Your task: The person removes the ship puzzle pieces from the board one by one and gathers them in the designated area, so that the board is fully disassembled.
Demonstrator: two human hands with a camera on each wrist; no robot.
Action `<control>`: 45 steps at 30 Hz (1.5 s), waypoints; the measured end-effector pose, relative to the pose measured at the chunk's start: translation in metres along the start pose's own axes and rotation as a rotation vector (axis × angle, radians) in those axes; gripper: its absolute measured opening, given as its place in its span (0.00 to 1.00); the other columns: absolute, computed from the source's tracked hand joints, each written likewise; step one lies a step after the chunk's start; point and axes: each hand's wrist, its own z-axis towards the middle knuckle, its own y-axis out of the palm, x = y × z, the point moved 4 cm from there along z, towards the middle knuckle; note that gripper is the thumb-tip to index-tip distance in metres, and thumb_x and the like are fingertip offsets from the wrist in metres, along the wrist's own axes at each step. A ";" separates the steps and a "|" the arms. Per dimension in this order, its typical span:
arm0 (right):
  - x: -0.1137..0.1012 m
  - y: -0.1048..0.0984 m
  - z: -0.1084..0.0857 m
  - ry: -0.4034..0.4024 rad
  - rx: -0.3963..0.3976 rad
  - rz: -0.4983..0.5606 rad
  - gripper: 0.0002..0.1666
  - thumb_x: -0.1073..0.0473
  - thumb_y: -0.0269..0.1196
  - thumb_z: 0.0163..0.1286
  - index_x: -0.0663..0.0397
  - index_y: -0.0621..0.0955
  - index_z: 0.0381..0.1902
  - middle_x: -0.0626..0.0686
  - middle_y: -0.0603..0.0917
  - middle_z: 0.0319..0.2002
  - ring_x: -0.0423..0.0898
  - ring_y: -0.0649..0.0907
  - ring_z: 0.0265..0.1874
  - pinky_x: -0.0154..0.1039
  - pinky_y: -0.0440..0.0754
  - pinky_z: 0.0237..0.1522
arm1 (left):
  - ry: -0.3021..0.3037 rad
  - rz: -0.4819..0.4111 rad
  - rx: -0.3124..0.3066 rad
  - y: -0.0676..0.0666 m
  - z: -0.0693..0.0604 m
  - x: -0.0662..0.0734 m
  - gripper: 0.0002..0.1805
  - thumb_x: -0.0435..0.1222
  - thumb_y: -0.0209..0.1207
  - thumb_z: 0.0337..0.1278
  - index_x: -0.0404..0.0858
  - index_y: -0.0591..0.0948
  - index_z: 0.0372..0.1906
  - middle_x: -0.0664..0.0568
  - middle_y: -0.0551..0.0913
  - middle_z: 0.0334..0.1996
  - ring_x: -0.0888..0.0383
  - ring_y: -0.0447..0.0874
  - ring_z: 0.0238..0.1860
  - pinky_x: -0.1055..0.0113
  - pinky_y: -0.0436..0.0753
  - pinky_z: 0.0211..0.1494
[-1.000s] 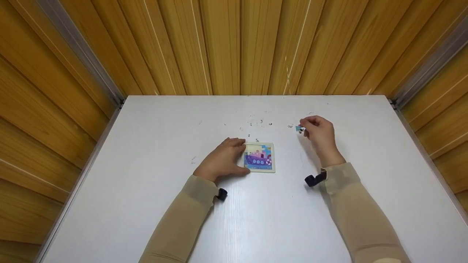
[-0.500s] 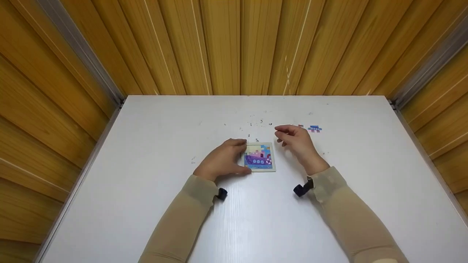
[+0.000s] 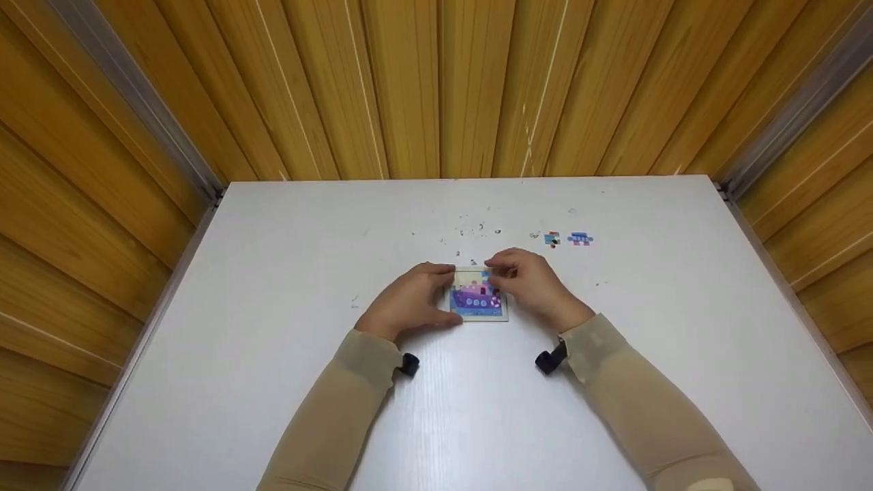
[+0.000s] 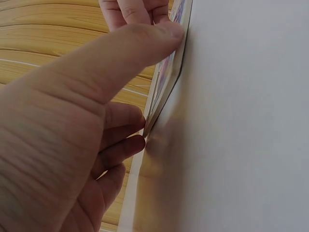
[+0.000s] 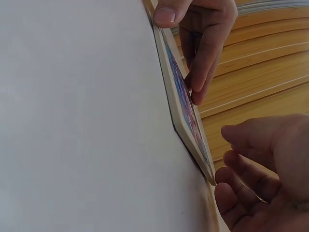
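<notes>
A small square jigsaw puzzle point(image 3: 477, 300) in a pale frame lies on the white table, showing a purple ship on blue water. My left hand point(image 3: 412, 300) grips its left side, the thumb at the near edge and the fingers at the far edge. At the puzzle's upper right corner is my right hand point(image 3: 535, 283), fingers bent and covering that corner. In the right wrist view the right thumb point(image 5: 241, 133) stands a little apart from the fingertips, and no piece shows between them. Two loose puzzle pieces, one multicoloured point(image 3: 552, 239) and one blue and pink point(image 3: 580, 239), lie farther right.
Small dark marks point(image 3: 481, 226) are scattered on the white table point(image 3: 307, 239) beyond the puzzle. Yellow wood-grain panels point(image 3: 409, 88) stand behind the table and at both sides, with grey metal posts at the corners.
My right hand has moved left and nearer, from beside the loose pieces to the puzzle's upper right corner, uncovering the blue and pink piece. The left hand keeps its grip.
</notes>
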 end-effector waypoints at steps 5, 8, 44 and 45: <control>0.000 0.005 0.001 -0.020 -0.054 -0.086 0.19 0.61 0.73 0.79 0.58 0.92 0.64 0.58 0.87 0.65 0.56 0.85 0.61 0.55 0.85 0.70 | 0.002 -0.012 0.003 -0.001 0.000 -0.001 0.48 0.52 0.85 0.58 0.40 0.80 0.81 0.51 0.76 0.84 0.50 0.71 0.88 0.55 0.69 0.93; 0.000 0.007 0.000 -0.048 -0.070 -0.142 0.17 0.60 0.73 0.79 0.59 0.93 0.61 0.58 0.87 0.65 0.58 0.85 0.66 0.59 0.83 0.75 | 0.012 0.000 0.007 -0.001 0.001 -0.001 0.47 0.52 0.85 0.58 0.39 0.81 0.79 0.51 0.77 0.84 0.50 0.71 0.87 0.56 0.70 0.93; -0.006 0.011 -0.002 -0.145 -0.084 -0.240 0.11 0.63 0.71 0.80 0.60 0.94 0.55 0.59 0.86 0.65 0.62 0.80 0.72 0.63 0.74 0.84 | 0.021 0.009 0.008 0.001 0.002 -0.005 0.45 0.52 0.85 0.57 0.38 0.84 0.76 0.52 0.78 0.83 0.50 0.72 0.87 0.56 0.69 0.93; -0.006 0.011 -0.002 -0.145 -0.084 -0.239 0.11 0.63 0.71 0.80 0.60 0.94 0.55 0.59 0.86 0.66 0.62 0.80 0.72 0.63 0.74 0.85 | 0.021 0.011 0.008 0.001 0.002 -0.005 0.46 0.53 0.85 0.57 0.38 0.84 0.77 0.52 0.78 0.83 0.50 0.72 0.87 0.56 0.69 0.93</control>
